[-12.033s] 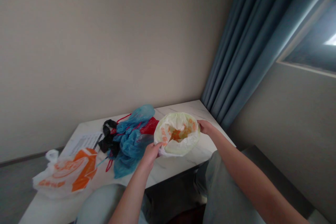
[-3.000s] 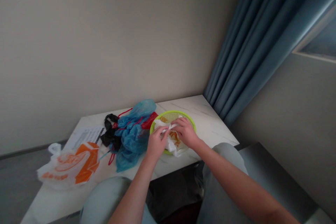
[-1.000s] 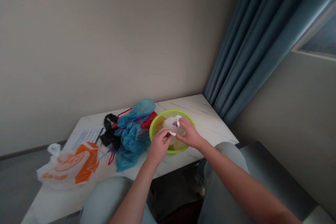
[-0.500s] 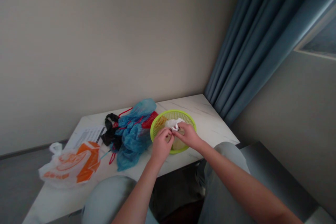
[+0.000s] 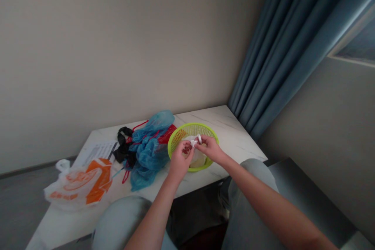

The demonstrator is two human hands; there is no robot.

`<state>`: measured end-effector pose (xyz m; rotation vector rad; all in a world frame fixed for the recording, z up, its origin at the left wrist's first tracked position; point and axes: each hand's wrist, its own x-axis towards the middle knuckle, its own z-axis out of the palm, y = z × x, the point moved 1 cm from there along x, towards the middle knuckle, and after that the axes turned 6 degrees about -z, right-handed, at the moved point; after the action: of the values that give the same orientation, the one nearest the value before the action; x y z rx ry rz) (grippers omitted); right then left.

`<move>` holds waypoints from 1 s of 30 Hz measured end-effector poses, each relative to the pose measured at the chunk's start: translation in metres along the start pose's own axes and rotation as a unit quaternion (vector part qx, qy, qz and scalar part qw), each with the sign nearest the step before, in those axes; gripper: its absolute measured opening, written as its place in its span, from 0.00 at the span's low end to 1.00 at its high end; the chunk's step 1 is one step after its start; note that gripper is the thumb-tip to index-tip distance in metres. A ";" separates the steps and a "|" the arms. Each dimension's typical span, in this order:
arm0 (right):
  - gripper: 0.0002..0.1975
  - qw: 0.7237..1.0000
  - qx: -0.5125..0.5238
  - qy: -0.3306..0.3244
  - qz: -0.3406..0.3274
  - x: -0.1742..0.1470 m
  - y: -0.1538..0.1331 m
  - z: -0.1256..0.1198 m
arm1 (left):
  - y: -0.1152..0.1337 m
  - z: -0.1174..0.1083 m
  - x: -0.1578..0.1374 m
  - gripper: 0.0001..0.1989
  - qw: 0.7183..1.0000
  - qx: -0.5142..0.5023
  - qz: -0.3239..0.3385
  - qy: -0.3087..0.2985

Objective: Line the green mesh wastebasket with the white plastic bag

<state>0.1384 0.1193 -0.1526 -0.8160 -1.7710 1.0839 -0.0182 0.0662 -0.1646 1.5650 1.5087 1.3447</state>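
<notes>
Nearest the camera, the person's knees and both forearms fill the lower frame. The left hand [image 5: 181, 161] and right hand [image 5: 210, 150] meet over the near side of a green basket [image 5: 177, 139] on the marble table [image 5: 234, 140]. Both are closed in a fingertip pinch on the twisted white ends of a small plastic bag [image 5: 197, 158], which sits bundled inside the basket, against its near wall.

Risk, as a judgement: the film is thin and the ends short, so a hard pull could tear them or slip them from the fingertips. The basket is light and near the table edge, and a sideways tug could drag it towards the person's lap.

Further left lie a heap of blue bags [image 5: 148, 150] touching the basket's left rim, a red bag [image 5: 168, 133] partly under it, a black bag [image 5: 123, 148], an orange-and-white bag [image 5: 80, 183] and a printed sheet [image 5: 96, 151]. A blue curtain [image 5: 278, 58] hangs beyond.

Not determinable: the small bag's contents, whether a knot is formed, the text on the sheet. The hands cover the basket's near rim.
</notes>
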 end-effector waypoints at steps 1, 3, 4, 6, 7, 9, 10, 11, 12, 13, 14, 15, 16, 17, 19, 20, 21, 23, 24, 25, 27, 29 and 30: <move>0.10 1.000 -0.009 -0.012 -0.007 -0.001 -0.002 0.000 | -0.001 0.000 0.000 0.11 1.000 0.008 0.002 0.001; 0.10 0.999 -0.035 -0.035 -0.019 -0.003 -0.006 0.001 | -0.002 0.001 -0.002 0.12 0.999 0.032 0.006 0.006; 0.09 0.997 -0.050 -0.044 -0.025 -0.003 -0.007 0.002 | -0.003 0.001 -0.002 0.13 0.999 0.047 0.013 0.009; 0.08 0.995 -0.078 -0.056 -0.035 -0.004 -0.008 0.003 | -0.003 0.002 -0.004 0.15 0.996 0.077 0.034 0.011; 0.07 0.994 -0.090 -0.057 -0.039 -0.004 -0.008 0.003 | -0.003 0.003 -0.004 0.15 0.995 0.091 0.047 0.010; 0.04 0.991 -0.109 -0.058 -0.047 -0.004 -0.007 0.003 | -0.003 0.003 -0.004 0.18 0.990 0.118 0.070 0.011; 0.04 0.990 -0.122 -0.058 -0.052 -0.005 -0.006 0.004 | -0.003 0.002 -0.003 0.19 0.988 0.134 0.077 0.012; 0.05 0.987 -0.138 -0.057 -0.057 -0.005 -0.006 0.004 | -0.002 0.002 -0.002 0.21 0.985 0.151 0.082 0.014; 0.07 0.984 -0.156 -0.057 -0.064 -0.006 -0.006 0.004 | -0.001 0.001 0.000 0.23 0.982 0.169 0.089 0.014; 0.07 0.980 -0.176 -0.059 -0.072 -0.006 -0.006 0.005 | 0.000 0.000 0.002 0.25 0.977 0.188 0.099 0.011; 0.08 0.976 -0.195 -0.061 -0.077 -0.007 -0.005 0.006 | 0.002 -0.001 0.004 0.27 0.971 0.211 0.112 0.008; 0.08 0.973 -0.210 -0.061 -0.079 -0.007 -0.003 0.006 | 0.004 -0.002 0.007 0.28 0.963 0.236 0.130 0.007; 0.07 0.970 -0.221 -0.061 -0.081 -0.006 -0.002 0.006 | 0.007 -0.003 0.010 0.28 0.953 0.262 0.151 0.005; 0.06 0.968 -0.226 -0.063 -0.084 -0.006 0.000 0.006 | 0.010 -0.003 0.013 0.28 0.942 0.288 0.175 0.000; 0.05 0.966 -0.228 -0.068 -0.098 -0.003 0.004 0.004 | 0.016 -0.003 0.019 0.25 0.919 0.331 0.215 -0.018; 0.05 0.966 -0.226 -0.069 -0.106 -0.002 0.005 0.003 | 0.018 -0.003 0.022 0.24 0.910 0.344 0.230 -0.031; 0.06 0.966 -0.222 -0.068 -0.114 0.000 0.006 0.001 | 0.021 -0.002 0.025 0.22 0.903 0.353 0.242 -0.045; 0.07 0.969 -0.207 -0.048 -0.124 0.002 0.004 -0.004 | 0.025 -0.001 0.032 0.19 0.896 0.362 0.250 -0.066; 0.07 0.971 -0.198 -0.029 -0.128 0.003 0.002 -0.007 | 0.027 0.000 0.036 0.17 0.895 0.363 0.249 -0.073; 0.06 0.973 -0.190 -0.007 -0.132 0.004 0.000 -0.009 | 0.028 0.000 0.040 0.15 0.894 0.365 0.247 -0.080; 0.05 0.973 -0.178 0.046 -0.140 0.004 -0.005 -0.014 | 0.031 -0.001 0.048 0.12 0.895 0.368 0.237 -0.091; 0.09 0.971 -0.165 0.103 -0.138 0.004 -0.007 -0.020 | 0.035 -0.004 0.059 0.10 0.897 0.368 0.225 -0.094; 0.10 0.970 -0.154 0.133 -0.131 0.004 -0.007 -0.024 | 0.039 -0.006 0.064 0.09 0.901 0.365 0.217 -0.091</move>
<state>0.1580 0.1276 -0.1388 -0.8386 -1.7772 0.5074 -0.0192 0.1186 -0.1104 2.5393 1.7065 0.8117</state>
